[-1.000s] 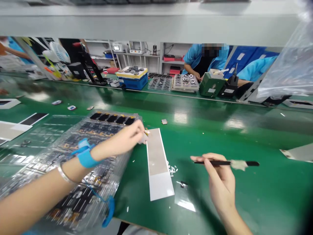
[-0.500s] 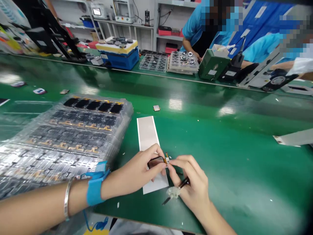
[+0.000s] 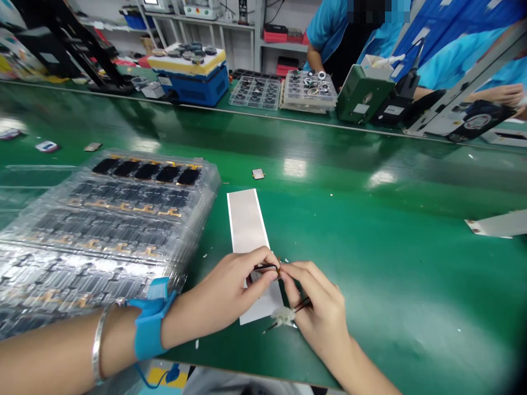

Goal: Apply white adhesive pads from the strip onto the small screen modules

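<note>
My left hand (image 3: 234,285) is closed, holding a small dark-framed display screen (image 3: 263,269) by its edges between thumb and fingers. At the screen's right end, the fingertips of my right hand (image 3: 323,310) pinch its short orange flex cable (image 3: 279,267), mostly hidden by the fingers. Tucked in that same hand are thin dark tweezers (image 3: 269,328), pointing down and left, with a pale translucent lump around them. Beneath both hands lies a long strip of white-edged paper (image 3: 247,219). A blue wrist strap (image 3: 150,326) with a cord circles my left wrist.
Stacked clear plastic trays (image 3: 193,214) of display screens stand at the left. A small square part (image 3: 258,174) lies beyond the paper. Across the green bench (image 3: 391,285) are a blue box (image 3: 197,85), part trays (image 3: 255,92) and co-workers in blue. A white bar (image 3: 498,224) juts in from the right.
The screen has tilted, so less of its face shows, and my right fingertips have closed in over the flex cable. The tweezers have shifted slightly left. The camera view has tipped down a little.
</note>
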A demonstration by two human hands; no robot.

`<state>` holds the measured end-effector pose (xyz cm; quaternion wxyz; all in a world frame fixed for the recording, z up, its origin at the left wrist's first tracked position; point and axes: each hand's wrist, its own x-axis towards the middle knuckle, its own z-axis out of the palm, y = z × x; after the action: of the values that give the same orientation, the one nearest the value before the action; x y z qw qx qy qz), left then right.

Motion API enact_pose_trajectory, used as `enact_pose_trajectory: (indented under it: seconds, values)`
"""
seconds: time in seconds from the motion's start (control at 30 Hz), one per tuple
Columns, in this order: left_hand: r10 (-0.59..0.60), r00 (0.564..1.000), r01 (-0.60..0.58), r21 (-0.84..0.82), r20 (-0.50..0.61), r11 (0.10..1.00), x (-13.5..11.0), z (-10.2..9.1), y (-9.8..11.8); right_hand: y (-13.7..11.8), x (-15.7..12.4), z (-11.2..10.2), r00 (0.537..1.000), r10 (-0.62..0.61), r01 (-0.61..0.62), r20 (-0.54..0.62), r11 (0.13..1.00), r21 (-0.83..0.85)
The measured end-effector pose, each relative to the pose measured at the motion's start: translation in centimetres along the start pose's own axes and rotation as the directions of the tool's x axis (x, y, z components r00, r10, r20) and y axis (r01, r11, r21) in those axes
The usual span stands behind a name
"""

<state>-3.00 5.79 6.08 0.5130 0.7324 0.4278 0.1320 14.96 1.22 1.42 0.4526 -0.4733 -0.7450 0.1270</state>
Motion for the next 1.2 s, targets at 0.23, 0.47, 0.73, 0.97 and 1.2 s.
enact_pose_trajectory:
  seconds: [0.23, 0.47, 0.73, 0.97, 1.2]
  values:
    - [0.011, 1.000, -0.012, 0.083, 0.015, 0.996, 0.1, 0.1, -0.4, 0.1, -0.1, 0.4, 0.994, 0.094, -0.097, 0.058, 0.993, 0.062]
    - [-0.040, 0.999, 0.039, 0.045, 0.032, 0.998, 0.1, 0.1, -0.3, 3.0, 0.9, -1.5, 0.849, 0.462, -0.497, 0.255, 0.863, 0.093]
    - [-0.087, 0.994, 0.094, -0.104, 0.069, 0.990, -0.1, 0.3, -0.5, 4.3, 1.1, -1.6, 0.756, 0.581, -0.647, 0.301, 0.734, 0.206]
    - [-0.067, 0.989, 0.099, -0.250, 0.135, 0.963, -0.1, 0.2, 0.3, 2.1, 1.5, -0.3, 0.664, 0.521, -0.748, 0.537, 0.479, 0.460]
    - [-0.025, 0.994, 0.047, -0.216, 0.102, 0.975, -0.1, 0.4, -0.2, 1.9, 0.8, 0.1, 0.641, 0.517, -0.758, 0.567, 0.310, 0.574]
